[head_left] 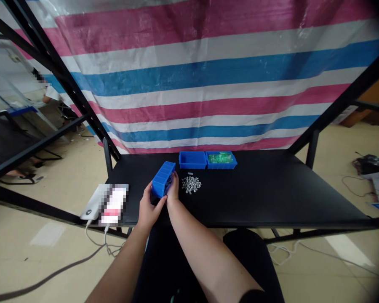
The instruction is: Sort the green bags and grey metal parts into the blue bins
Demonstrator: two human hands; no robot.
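Note:
A blue plastic parts bin [163, 179] is tipped onto its side above the left part of the black table, its opening facing right. My left hand [149, 207] is closed around its near end. My right hand [173, 188] is closed against the bin at its open side, with the fingers partly hidden. Dark small items show faintly in the opening, too small to name. Just right of my right hand lies a pile of small silvery metal parts [191, 184]. One separate small silvery piece [190, 173] rests behind the pile.
At the table's back edge stand an empty-looking blue bin [192, 153] and another blue bin [221, 166] holding a green-filled clear bag [220, 158]. A white power bank [91, 206] and a phone [113, 206] with cables lie at the left. A striped sheet [202, 101] hangs behind.

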